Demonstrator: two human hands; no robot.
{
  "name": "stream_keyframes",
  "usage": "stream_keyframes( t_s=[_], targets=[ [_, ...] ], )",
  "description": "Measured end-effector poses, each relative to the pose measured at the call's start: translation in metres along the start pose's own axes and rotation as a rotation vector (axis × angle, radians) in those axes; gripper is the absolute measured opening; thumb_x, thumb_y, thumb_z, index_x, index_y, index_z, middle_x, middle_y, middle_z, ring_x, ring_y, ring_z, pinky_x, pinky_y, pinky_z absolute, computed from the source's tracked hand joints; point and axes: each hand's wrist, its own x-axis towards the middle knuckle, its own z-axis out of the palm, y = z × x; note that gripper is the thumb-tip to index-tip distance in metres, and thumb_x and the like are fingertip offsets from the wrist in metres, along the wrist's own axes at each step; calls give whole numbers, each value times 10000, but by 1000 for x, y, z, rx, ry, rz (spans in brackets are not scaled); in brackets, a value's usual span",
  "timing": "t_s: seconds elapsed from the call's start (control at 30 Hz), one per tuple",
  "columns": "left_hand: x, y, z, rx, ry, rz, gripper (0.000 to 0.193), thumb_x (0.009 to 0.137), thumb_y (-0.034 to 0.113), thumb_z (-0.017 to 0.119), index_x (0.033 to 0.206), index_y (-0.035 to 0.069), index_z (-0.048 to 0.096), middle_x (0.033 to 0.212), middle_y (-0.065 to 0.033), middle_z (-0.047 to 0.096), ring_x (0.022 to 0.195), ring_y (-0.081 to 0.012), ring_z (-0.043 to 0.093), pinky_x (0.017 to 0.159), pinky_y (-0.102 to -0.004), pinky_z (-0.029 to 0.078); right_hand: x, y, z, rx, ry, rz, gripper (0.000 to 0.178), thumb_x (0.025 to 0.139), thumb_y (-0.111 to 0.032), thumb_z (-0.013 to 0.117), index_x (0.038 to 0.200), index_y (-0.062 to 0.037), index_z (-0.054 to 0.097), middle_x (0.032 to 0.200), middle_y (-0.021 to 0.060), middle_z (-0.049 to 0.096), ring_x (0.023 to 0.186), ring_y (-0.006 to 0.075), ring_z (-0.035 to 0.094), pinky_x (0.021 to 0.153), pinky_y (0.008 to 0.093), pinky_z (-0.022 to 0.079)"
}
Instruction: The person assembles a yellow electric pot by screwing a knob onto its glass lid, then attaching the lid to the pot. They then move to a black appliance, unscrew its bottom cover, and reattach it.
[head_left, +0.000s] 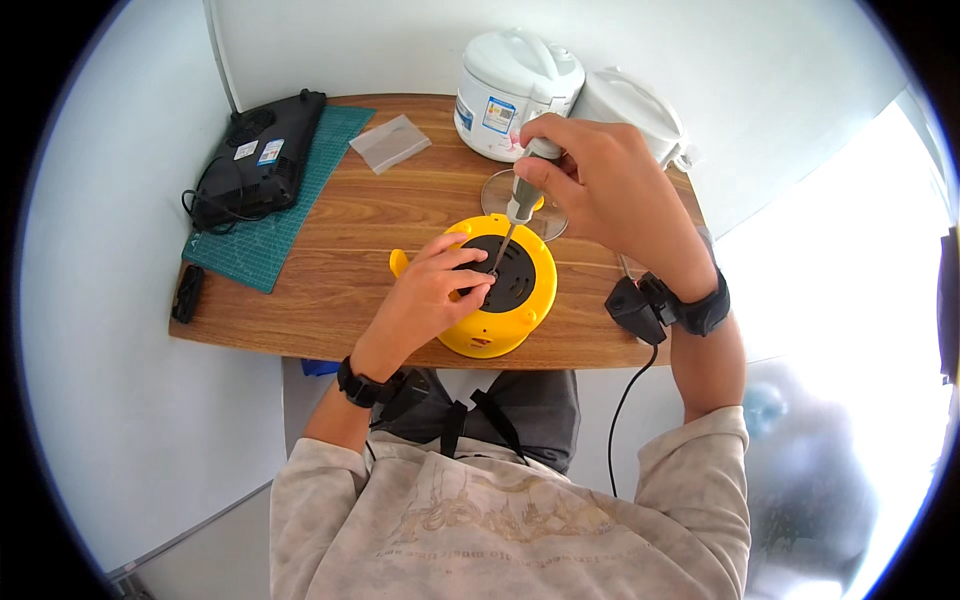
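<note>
My right hand (610, 185) is closed around the grey-and-white handle of a screwdriver (522, 200), held upright with a slight tilt. Its metal shaft runs down to the middle of a round yellow appliance (541, 285), which appears to lie bottom up. A black slotted plate (515, 285) covers the centre of that bottom. Across the left side of the plate and the yellow rim lies my left hand (425, 297), fingers spread and thumb near the screwdriver tip. Whether a screw sits under the tip is too small to tell.
A white rice cooker (510, 95) and another white lidded appliance (630, 110) stand at the back right. Behind the yellow appliance lies a glass lid (553, 220). On the left, a black device (255, 160) with a cable rests on a green cutting mat (265, 240); a clear bag (390, 143) lies nearby.
</note>
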Motion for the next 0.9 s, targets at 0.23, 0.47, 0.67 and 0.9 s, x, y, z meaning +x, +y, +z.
stream_keyframes(
  t_s=[0.23,0.47,0.67,0.9],
  targets=[
    [-1,-2,1,-7,16,-5,152,876,139,724,995,93,807,1236,-107,703,1342,-302,500,1108,-393,438,-1,3,-2,-92,-22,39,352,911,-338,696,880,12,675,650,193,638,622,383,637,630,431,524],
    [0,2,-1,-5,9,-9,152,882,136,718,997,92,807,1241,-106,703,1343,-304,498,1114,-395,434,-2,2,7,-279,13,-20,368,918,-368,671,799,-19,662,554,137,604,526,319,629,511,395,509],
    [1,2,-2,12,9,9,164,887,144,715,1013,86,803,1249,-104,698,1347,-306,494,1115,-396,432,-6,-9,15,-308,81,-59,338,924,-338,652,801,-24,648,600,117,611,530,290,635,484,385,498],
    [-1,1,0,23,-3,-7,160,896,142,705,1010,82,800,1251,-106,696,1349,-304,491,1120,-393,429,-12,-7,8,47,-52,-14,184,933,-162,619,1049,-22,592,913,146,655,736,339,615,669,411,485]
  ],
)
